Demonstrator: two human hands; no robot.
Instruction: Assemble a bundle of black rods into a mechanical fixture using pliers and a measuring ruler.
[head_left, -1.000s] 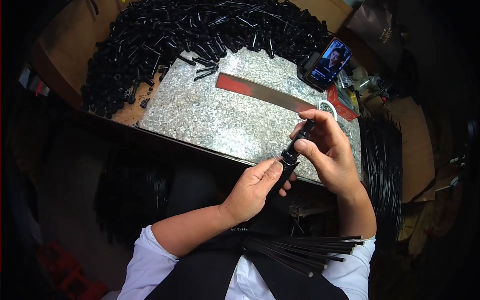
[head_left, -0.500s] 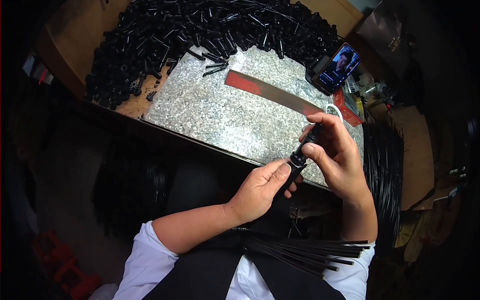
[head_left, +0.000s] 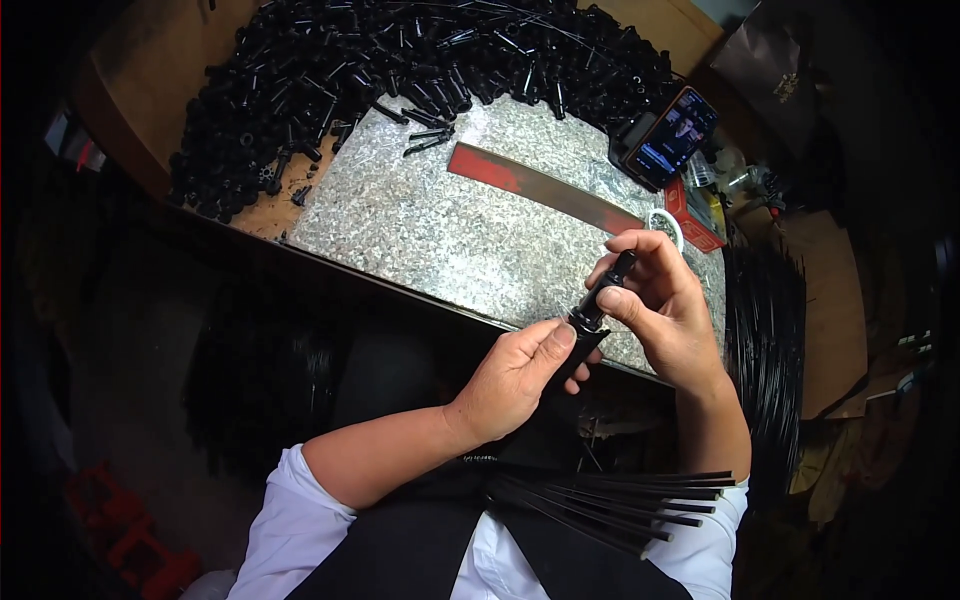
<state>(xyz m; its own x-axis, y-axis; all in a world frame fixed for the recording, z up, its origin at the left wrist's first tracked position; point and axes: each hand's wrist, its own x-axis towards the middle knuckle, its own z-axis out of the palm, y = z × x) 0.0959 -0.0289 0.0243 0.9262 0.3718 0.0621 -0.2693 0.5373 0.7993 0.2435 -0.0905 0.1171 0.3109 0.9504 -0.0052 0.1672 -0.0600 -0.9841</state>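
Note:
My left hand (head_left: 515, 375) is closed round a dark, thick black shaft (head_left: 570, 362) just off the front edge of the table. A slim black tubular piece (head_left: 602, 296) rises at a slant from the shaft's upper end, apparently joined to it. The thumb and fingers of my right hand (head_left: 665, 310) grip this piece, the forefinger curled near its tip. Fine pale filaments show beside my left thumb. Below my hands, several thin black rods (head_left: 640, 500) fan out to the right across my lap; the shadow hides whether they connect to the shaft.
A speckled stone-like slab (head_left: 400, 220) tops the table, with a flat metal strip (head_left: 545, 190) partly painted red on it. Black tubular plastic parts (head_left: 400, 60) are heaped behind. At right are a propped phone (head_left: 670, 140), a red box (head_left: 690, 215) and black rods (head_left: 765, 340).
My right hand and the tubular piece have shifted slightly left and down. The left hand has moved only a little, and both keep their grip. The phone's picture has changed.

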